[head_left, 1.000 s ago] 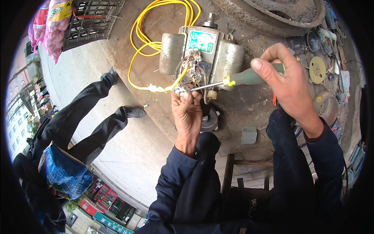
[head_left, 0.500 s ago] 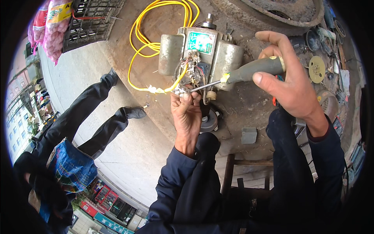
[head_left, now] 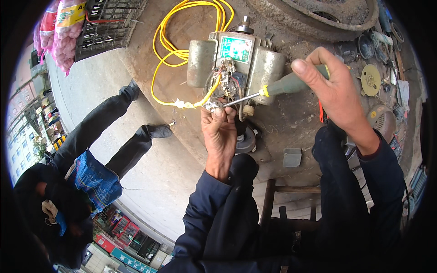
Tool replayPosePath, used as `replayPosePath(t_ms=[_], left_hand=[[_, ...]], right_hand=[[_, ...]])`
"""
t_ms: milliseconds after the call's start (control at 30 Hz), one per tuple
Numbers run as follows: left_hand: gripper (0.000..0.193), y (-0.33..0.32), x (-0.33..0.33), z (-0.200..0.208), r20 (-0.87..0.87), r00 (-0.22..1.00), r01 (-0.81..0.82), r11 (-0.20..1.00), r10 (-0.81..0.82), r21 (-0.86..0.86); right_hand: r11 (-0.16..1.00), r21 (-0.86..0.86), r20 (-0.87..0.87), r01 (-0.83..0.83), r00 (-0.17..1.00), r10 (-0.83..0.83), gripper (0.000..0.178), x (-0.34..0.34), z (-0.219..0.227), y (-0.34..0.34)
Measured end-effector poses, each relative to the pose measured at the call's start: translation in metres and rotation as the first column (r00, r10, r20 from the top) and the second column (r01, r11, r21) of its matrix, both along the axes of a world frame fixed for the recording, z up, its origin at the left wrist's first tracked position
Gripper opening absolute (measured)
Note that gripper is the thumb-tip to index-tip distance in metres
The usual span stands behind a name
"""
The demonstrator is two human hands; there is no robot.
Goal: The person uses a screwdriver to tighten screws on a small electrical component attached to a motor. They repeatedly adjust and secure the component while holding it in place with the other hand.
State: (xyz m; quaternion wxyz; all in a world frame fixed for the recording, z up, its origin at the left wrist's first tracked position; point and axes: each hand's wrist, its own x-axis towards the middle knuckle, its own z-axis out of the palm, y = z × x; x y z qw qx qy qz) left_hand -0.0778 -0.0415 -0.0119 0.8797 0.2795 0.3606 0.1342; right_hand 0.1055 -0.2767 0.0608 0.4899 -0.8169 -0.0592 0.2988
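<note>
An electric motor (head_left: 255,43) with a teal label and a rounded cover on each side lies on the ground before me. Its wiring box (head_left: 223,82) is uncovered, showing wires and metal terminals. My left hand (head_left: 219,136) pinches a small silvery metal part (head_left: 212,106) just below that box; its exact kind is unclear. A screwdriver (head_left: 291,83) with a grey-green handle and yellow collar slants down to this part, its tip by my left fingertips. My right hand (head_left: 339,88) holds the handle's end between thumb and fingers. A yellow cable (head_left: 157,84) runs into the box.
A large rusty round rim (head_left: 314,27) lies at the far right, with a yellowish disc (head_left: 370,81) and scattered parts nearby. A small grey box (head_left: 292,157) sits near my knees. At left stands a person with a blue bag (head_left: 98,179), beside a black crate (head_left: 107,27).
My right hand has turned on the screwdriver handle, its thumb moving from below to above. My left hand keeps its pinch. The person at left has shifted slightly right.
</note>
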Motion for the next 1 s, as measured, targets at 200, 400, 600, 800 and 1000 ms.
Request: replayPosePath(t_ms=[200,400,600,800,1000], left_hand=[[0.033,-0.003,0.001,0.004,0.015,1.0,0.001,1.0,-0.002,0.012],[0.032,-0.002,0.0,0.007,-0.001,1.0,0.001,1.0,-0.001,0.026],[0.029,0.004,-0.004,0.001,0.027,0.998,0.052,0.998,-0.053,0.016],[0.032,0.0,-0.001,0.011,0.016,0.998,0.065,0.997,-0.066,0.027],[0.033,-0.008,-0.001,0.014,0.001,1.0,0.005,1.0,-0.005,0.004]], right_hand=[[0.973,0.226,0.159,-0.048,0.987,0.012,0.054,-0.009,0.004,-0.007],[0.978,0.193,-0.303,0.079,0.953,-0.017,0.051,-0.001,0.028,0.003],[0.999,0.019,0.217,0.035,0.976,-0.038,0.056,-0.015,0.012,0.006],[0.939,0.342,0.177,0.019,0.981,-0.084,0.044,-0.016,0.011,-0.003],[0.999,0.045,0.133,0.004,0.991,-0.01,0.045,-0.014,0.021,-0.005]])
